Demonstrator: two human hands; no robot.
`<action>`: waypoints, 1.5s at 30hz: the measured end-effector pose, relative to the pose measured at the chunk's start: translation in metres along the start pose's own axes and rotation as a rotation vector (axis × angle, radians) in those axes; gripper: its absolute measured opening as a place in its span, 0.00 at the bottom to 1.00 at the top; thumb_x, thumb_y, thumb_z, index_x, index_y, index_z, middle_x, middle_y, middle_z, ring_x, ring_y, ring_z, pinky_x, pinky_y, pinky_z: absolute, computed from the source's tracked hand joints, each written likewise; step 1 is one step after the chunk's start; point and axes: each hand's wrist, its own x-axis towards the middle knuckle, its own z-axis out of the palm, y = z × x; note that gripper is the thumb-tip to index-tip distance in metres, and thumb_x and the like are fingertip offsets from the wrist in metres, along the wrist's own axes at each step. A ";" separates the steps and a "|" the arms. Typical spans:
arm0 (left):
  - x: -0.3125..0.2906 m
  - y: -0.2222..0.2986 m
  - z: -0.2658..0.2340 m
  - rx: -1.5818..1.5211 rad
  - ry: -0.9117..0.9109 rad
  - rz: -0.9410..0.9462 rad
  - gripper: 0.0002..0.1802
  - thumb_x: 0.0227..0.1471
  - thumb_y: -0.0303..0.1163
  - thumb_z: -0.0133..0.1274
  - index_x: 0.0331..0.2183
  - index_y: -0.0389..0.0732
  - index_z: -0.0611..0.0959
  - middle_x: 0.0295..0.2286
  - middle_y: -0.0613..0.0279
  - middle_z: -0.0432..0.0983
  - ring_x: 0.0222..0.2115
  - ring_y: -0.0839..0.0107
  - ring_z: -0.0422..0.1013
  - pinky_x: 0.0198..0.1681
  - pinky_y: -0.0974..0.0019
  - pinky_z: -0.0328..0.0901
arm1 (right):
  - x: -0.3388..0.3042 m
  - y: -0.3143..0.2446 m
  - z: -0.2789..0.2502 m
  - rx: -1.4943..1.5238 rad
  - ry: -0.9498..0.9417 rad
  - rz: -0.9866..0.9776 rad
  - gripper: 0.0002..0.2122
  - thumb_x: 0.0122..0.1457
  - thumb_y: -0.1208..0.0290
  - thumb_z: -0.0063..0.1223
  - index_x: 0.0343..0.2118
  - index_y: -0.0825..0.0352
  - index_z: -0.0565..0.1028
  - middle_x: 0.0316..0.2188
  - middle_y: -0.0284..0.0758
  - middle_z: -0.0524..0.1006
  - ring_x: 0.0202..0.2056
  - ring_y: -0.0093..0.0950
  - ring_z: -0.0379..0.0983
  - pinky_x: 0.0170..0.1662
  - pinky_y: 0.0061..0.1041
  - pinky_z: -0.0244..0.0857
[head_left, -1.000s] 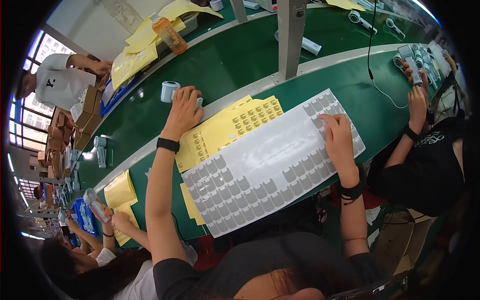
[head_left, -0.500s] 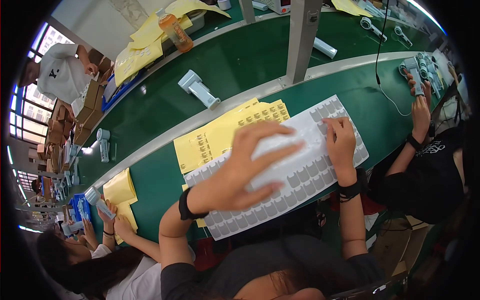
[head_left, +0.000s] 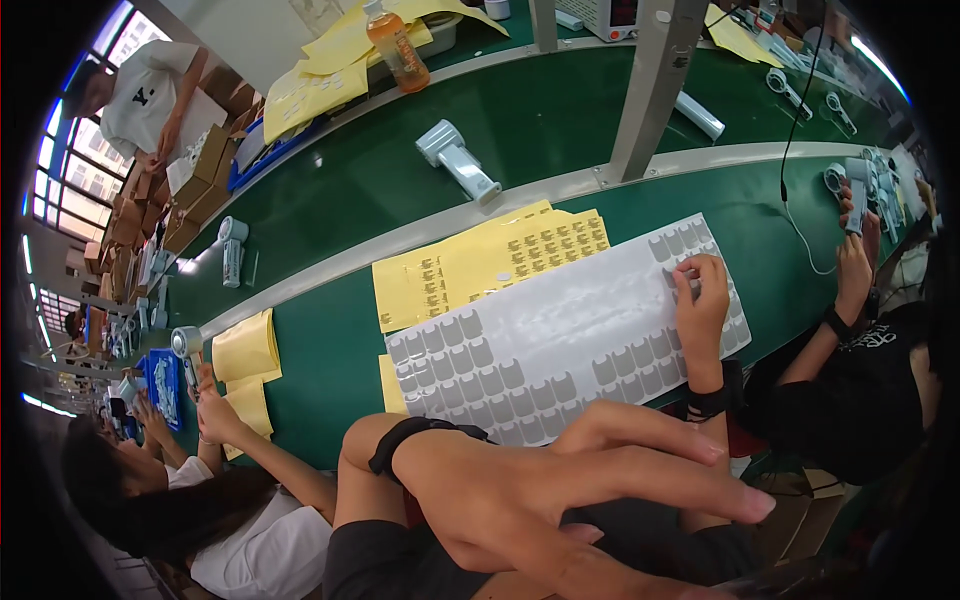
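Observation:
A white sheet [head_left: 570, 325] with rows of grey, tab-shaped stickers lies slantwise on the green bench in front of me; its middle is bare backing. My left hand [head_left: 520, 490] is raised close to the camera below the sheet's near edge, fingers spread, nothing visible in it. At the sheet's right end is my right hand [head_left: 706, 305], its thumb and fingers curled together above the stickers; whatever is between the fingertips is too small to make out. Yellow label sheets [head_left: 470, 268] with dark print are partly covered by the white sheet.
A pale blue handheld device [head_left: 458, 160] lies on the conveyor beyond a metal rail, near a metal post [head_left: 655, 90]. An orange drink bottle [head_left: 397, 48] stands farther back. People work at both sides, a blue bin [head_left: 165, 388] at left.
My left hand has left its place over the white sheet and come up toward the camera. My right hand remains at the sheet's right end. The whole view has shifted.

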 end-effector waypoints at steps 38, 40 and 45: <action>-0.291 -0.124 -0.344 1.736 1.507 -0.718 0.21 0.49 0.39 0.61 0.42 0.38 0.75 0.42 0.51 0.73 0.44 0.52 0.70 0.44 0.51 0.66 | 0.001 0.030 0.012 0.259 0.135 0.206 0.17 0.56 0.80 0.56 0.47 0.67 0.66 0.28 0.26 0.70 0.29 0.15 0.63 0.34 0.14 0.57; -0.252 -0.130 -0.324 1.628 1.482 -0.235 0.17 0.52 0.37 0.60 0.39 0.38 0.74 0.37 0.49 0.76 0.38 0.52 0.72 0.41 0.55 0.67 | 0.002 0.029 0.010 0.256 0.139 0.185 0.17 0.56 0.81 0.56 0.47 0.67 0.66 0.28 0.26 0.70 0.29 0.15 0.62 0.34 0.14 0.56; -0.168 -0.153 -0.257 0.913 1.468 0.005 0.20 0.57 0.35 0.58 0.40 0.39 0.63 0.27 0.59 0.76 0.30 0.74 0.73 0.36 0.71 0.67 | 0.003 0.032 0.010 0.307 0.143 0.193 0.17 0.55 0.81 0.57 0.46 0.66 0.67 0.27 0.25 0.70 0.26 0.13 0.60 0.31 0.12 0.54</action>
